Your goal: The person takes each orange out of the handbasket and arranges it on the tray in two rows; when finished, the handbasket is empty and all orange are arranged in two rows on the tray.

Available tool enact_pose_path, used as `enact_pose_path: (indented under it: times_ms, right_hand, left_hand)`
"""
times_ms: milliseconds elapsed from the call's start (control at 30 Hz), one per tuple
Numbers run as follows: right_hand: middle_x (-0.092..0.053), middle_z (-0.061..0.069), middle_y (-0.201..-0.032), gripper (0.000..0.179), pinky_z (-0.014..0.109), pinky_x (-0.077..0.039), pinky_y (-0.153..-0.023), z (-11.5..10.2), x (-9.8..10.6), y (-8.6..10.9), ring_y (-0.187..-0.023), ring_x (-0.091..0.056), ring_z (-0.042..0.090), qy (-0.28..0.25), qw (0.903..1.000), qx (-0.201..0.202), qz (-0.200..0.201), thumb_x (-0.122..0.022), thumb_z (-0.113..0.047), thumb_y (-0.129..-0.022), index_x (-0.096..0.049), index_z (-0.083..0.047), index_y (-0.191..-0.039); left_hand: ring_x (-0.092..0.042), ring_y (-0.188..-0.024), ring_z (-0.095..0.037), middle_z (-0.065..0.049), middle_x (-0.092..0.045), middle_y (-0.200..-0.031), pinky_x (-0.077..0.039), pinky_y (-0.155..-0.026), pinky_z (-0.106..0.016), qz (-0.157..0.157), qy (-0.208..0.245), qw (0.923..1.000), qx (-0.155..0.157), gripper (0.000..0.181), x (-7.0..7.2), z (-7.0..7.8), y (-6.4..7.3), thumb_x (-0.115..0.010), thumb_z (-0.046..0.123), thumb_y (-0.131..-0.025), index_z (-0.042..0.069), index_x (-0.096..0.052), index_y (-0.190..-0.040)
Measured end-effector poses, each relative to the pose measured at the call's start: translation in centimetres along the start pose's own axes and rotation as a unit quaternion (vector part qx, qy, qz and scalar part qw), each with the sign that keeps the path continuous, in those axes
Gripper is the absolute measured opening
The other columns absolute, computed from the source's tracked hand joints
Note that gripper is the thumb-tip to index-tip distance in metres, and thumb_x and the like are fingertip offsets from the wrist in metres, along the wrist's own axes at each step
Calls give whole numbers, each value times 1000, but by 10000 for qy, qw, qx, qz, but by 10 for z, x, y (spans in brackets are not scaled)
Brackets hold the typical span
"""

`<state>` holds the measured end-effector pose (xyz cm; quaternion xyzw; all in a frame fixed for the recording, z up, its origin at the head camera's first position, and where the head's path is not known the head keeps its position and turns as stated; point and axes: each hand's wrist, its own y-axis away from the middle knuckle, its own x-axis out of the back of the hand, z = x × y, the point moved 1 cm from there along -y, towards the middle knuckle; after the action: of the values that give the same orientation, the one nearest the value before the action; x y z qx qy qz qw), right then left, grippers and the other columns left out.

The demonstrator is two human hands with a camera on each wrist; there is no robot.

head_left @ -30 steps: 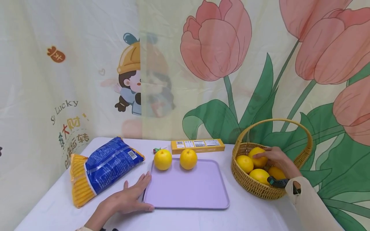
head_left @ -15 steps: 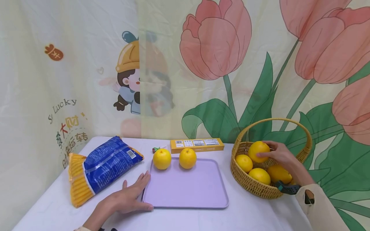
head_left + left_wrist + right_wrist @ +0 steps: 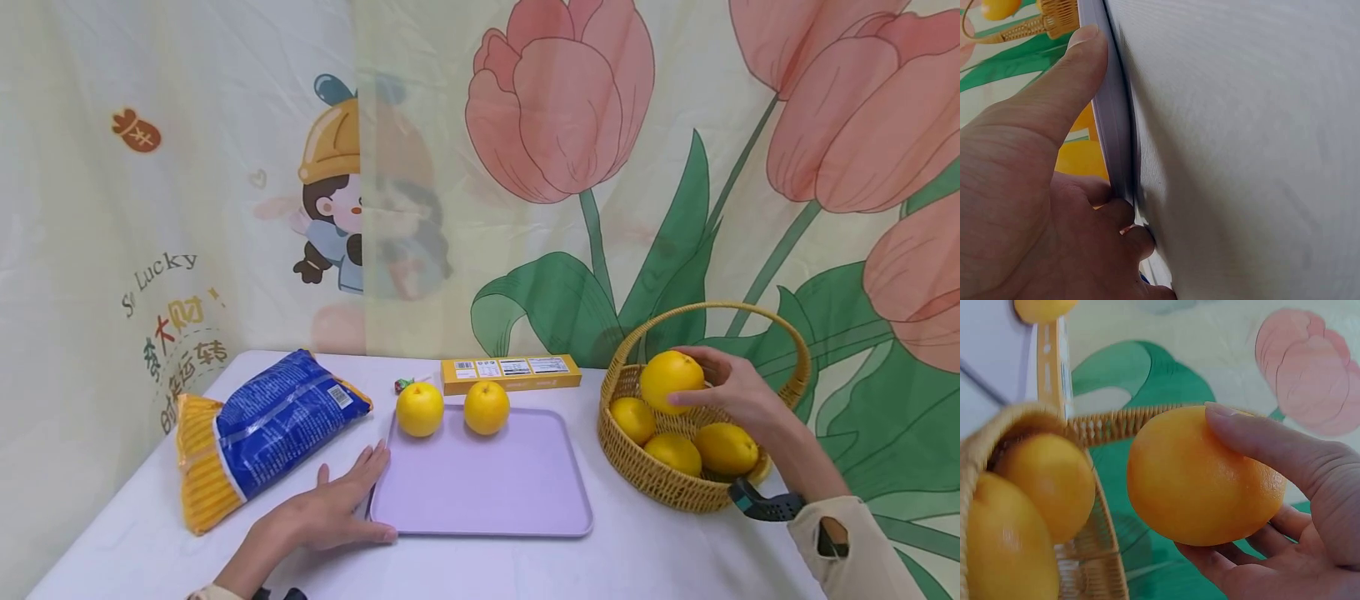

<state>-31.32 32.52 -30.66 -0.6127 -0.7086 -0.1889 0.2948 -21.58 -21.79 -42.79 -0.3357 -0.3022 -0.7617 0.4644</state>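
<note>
We take the tray's middle as the dial's centre, the person's side being 6 o'clock.

Item 1: held orange (image 3: 671,382), at 2 to 3 o'clock. It is raised above the rest of the fruit, within the arc of the wicker basket's handle. The right hand (image 3: 738,396) pinches it, thumb on the near side, fingers round the far side and beneath; we judge this suits a smooth round fruit, which could slip from a one-sided hold. The far fingertips are partly hidden, so we cannot say how many bear its weight.

Item 2: wicker basket (image 3: 633,471), at 3 o'clock. We see three more oranges lying in it, at its own 10, 7 and 3.

Item 3: lilac tray (image 3: 480,492). The left hand (image 3: 333,508), at 8 to 9 o'clock, lies with fingers extended along its edge, thumb apart and touching the near rim, probably to steady it.

Item 4: 11 o'clock orange (image 3: 420,410) and 12 o'clock orange (image 3: 487,408), side by side at the tray's far edge, where the raised rim likely checks rolling.

Relative bearings: the held orange sits at the right hand's 9 o'clock, touching it, and at the left hand's 2, well apart.
</note>
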Motion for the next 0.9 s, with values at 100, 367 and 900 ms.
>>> enact_pose_path:
  times_ms: [100,367,900]
  right_hand:
    - [-52,27,-157,86,31,-55,-96,-9,-4,4,-126,-61,26,-53,9998,196,9,-85,-23,-96,-38,-1,-164]
    - [-64,11,-144,80,26,-60,-93,-33,-20,11,-112,-67,7,-546,9963,661,-79,-87,-14,-93,-45,-4,-160]
    - [-63,22,-147,77,25,-59,-96,-64,-65,-7,-116,-68,18,-1067,9894,981,5,-90,-11,-89,-52,-3,-155]
  left_hand:
    - [-10,-163,-52,-31,-12,-176,11,-114,-87,-9,28,10000,-41,121,-3,-6,-4,-83,58,-88,-6,-20,-169]
    - [-7,-164,-48,-26,-10,-178,12,-114,-87,8,37,10000,-81,126,-8,-22,-9,-78,71,-86,-1,-18,-171]
    - [-7,-161,-55,-33,-9,-175,12,-112,-88,-42,35,9999,-121,120,0,-2,1,-84,55,-89,-9,-19,-168]
